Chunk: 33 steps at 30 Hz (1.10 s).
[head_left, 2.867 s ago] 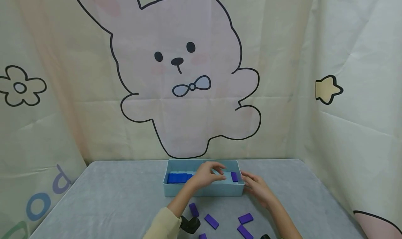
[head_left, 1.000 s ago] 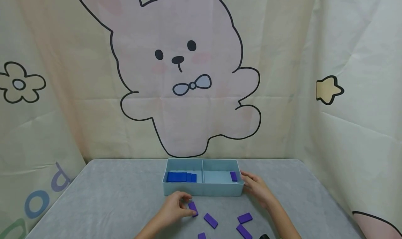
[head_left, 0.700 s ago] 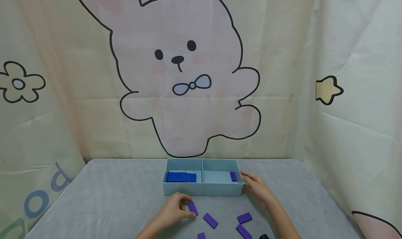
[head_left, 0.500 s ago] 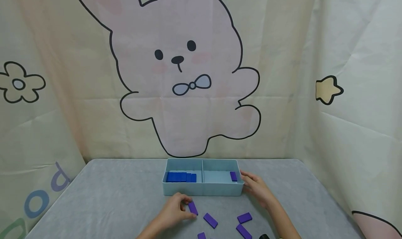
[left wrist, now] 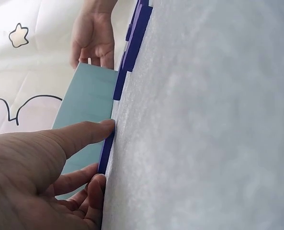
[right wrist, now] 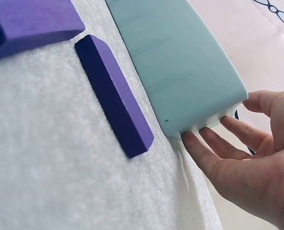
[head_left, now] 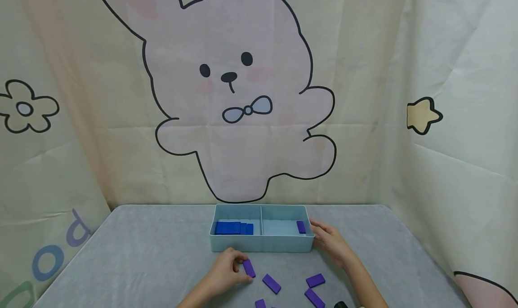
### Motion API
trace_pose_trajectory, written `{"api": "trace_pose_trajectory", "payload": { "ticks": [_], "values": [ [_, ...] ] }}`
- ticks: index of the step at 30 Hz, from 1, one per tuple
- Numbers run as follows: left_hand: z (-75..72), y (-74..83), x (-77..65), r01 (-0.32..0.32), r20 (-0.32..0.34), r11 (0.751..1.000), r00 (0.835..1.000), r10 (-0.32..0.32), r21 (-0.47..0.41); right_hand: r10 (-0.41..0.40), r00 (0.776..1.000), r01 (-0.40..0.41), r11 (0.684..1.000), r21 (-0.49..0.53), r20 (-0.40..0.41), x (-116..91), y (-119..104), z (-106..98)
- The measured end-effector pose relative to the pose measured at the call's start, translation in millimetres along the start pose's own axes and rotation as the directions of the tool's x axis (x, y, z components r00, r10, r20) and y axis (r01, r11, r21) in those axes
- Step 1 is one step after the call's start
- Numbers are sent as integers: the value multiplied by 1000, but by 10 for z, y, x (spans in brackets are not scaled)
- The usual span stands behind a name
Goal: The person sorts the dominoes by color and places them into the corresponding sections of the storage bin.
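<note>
My left hand [head_left: 226,270] pinches a flat purple rectangular block [head_left: 248,268] lying on the table, with the thumb at its near end and fingertips at its far end. In the left wrist view the thumb presses that block [left wrist: 105,155] beside the box. My right hand [head_left: 332,245] rests its fingertips against the right end of the light blue two-part box [head_left: 263,244]. Seen from the right wrist, the fingers are spread and lightly bent along the box's end wall [right wrist: 194,96]. Blue blocks [head_left: 232,228] lie in the left compartment, and one purple block [head_left: 301,227] lies in the right.
More purple blocks lie on the grey cloth in front of the box: one block [head_left: 271,283] right of my left hand, two blocks [head_left: 315,280] nearly touching near my right forearm, and a partly cut-off block [head_left: 260,303] at the bottom edge. A printed curtain [head_left: 356,164] hangs behind the table.
My left hand has come from above the box's right compartment down to the purple block on the table and stayed there for the last second. The right hand has stayed at the box's end.
</note>
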<state>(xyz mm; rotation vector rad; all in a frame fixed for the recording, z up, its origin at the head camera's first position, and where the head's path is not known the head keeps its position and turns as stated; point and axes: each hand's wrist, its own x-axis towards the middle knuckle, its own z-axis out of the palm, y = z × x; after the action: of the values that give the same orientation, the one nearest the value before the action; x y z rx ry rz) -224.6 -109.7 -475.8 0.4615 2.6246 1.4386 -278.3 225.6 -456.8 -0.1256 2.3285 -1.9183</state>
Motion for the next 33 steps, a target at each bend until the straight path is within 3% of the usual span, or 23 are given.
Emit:
{"api": "trace_pose_trajectory", "payload": {
  "ticks": [14,27,30,33],
  "values": [
    [-1,38,6,0,37,1000,999,-1,17,2,1000,-2,1000,-14,9,16,4,-10],
    [-103,138,-34,-81,102,997,992,80,7,1,1000,0,1000,-14,26,23,18,-14],
    [-106,61,-4,-135,107,991,985,135,-9,1,1000,-1,1000,-18,23,17,10,-11],
    [-62,-174,105,-169,113,985,979,171,-30,1,1000,-1,1000,-18,20,8,-4,-11]
  ]
}}
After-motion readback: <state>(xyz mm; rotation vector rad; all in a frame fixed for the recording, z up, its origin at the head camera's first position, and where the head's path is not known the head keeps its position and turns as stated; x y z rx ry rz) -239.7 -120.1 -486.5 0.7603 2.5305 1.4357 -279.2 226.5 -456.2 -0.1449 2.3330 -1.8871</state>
